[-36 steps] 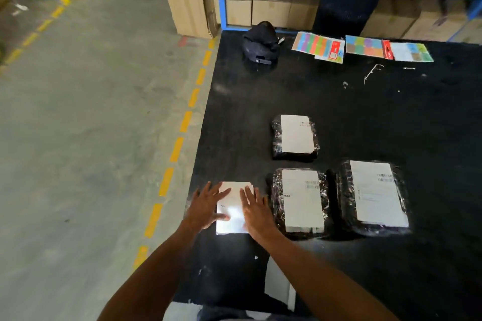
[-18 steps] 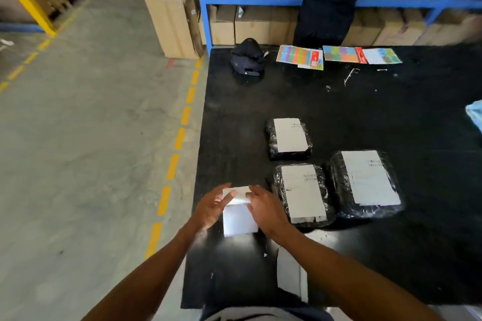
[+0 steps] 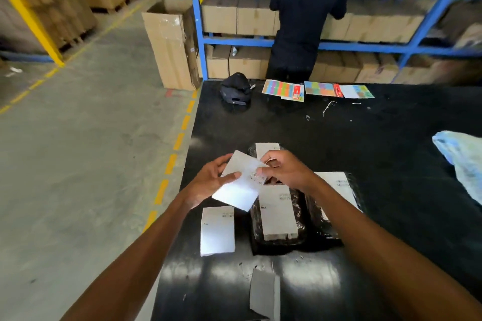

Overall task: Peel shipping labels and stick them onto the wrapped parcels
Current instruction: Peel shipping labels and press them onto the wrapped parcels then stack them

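Above black table [image 3: 391, 154], left to right: left hand [image 3: 208, 182] pinching label [image 3: 241, 185] edge, right hand [image 3: 284, 169] pinching its corner, probably to split backing. Below: spare label [image 3: 217, 232], three labelled parcels [image 3: 279, 216].

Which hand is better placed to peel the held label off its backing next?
Right. The right hand already pinches the lifted label sheet by its far printed edge, fingertips at the barcode. The left hand cradles the sheet from below, so it suits steadying the backing.
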Available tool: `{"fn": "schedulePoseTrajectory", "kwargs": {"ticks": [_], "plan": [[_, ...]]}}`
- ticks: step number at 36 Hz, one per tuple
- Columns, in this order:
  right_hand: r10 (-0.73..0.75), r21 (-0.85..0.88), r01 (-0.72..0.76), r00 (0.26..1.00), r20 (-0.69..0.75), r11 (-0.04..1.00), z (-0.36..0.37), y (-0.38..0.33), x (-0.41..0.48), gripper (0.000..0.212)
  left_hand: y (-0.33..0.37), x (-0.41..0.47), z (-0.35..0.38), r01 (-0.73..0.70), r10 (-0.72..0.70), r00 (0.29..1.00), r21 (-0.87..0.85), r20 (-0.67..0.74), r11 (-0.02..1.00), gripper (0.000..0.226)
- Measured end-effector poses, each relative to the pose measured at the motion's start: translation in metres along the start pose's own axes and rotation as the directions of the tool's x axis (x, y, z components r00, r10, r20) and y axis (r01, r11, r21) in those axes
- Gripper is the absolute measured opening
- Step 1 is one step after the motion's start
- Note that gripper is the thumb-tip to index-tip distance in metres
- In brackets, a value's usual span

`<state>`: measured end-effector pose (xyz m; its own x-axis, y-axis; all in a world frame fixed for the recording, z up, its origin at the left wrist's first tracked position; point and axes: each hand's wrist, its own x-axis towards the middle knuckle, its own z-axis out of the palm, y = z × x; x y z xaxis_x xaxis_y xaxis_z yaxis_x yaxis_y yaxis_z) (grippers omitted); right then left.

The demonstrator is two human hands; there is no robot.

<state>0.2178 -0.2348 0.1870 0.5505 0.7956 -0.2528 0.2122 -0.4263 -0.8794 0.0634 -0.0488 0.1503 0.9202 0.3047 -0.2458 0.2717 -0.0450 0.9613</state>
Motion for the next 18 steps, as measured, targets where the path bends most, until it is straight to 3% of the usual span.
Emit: {"fn": "schedulePoseTrajectory", "kwargs": {"ticks": [5, 18], "plan": [[-0.018, -0.024, 0.02, 0.999, 0.047, 1.0, -0.034, -0.012, -0.016, 0.02, 0.015, -0.002, 0.024, -0.051, 0.053, 0.996, 0.028, -0.077, 0.998, 0.036], [-0.001, 0.02, -0.002, 0.989, 0.146, 1.0, -0.086, -0.003, -0.042, 0.021, 0.04, 0.004, 0.055, -0.103, 0.109, 0.99, 0.063, -0.095, 0.993, 0.032]]}}
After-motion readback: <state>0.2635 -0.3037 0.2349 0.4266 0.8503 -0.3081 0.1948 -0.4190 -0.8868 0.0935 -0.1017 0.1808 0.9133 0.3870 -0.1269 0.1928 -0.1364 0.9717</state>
